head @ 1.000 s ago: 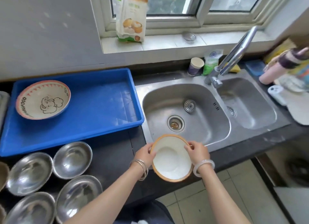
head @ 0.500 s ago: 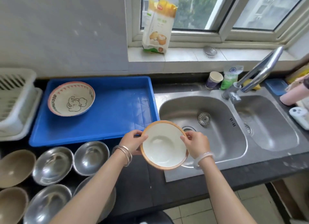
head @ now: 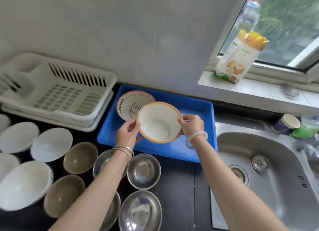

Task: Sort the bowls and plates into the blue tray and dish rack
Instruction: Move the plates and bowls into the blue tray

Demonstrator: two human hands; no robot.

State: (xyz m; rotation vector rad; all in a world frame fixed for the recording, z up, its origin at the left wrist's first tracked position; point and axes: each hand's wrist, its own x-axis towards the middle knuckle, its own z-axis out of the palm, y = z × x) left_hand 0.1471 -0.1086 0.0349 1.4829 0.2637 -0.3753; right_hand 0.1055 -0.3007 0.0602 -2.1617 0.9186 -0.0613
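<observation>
The plain bowl (head: 158,125) between the fingers (head: 183,119) is white inside, with an orange rim. Behind them, the elephant bowl (head: 127,105) is cream with pink rim triangles, black letters and a drawn elephant. The tray (head: 172,149) under the fingers is blue; the dish rack (head: 57,92) left of them is white.

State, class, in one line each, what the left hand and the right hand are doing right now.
Left hand: closed, pinching the left rim of the orange-rimmed bowl.
Right hand: closed, pinching the same bowl's right rim.

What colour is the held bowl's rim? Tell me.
Orange: the bowl has an orange rim, clearest in the head view.
</observation>
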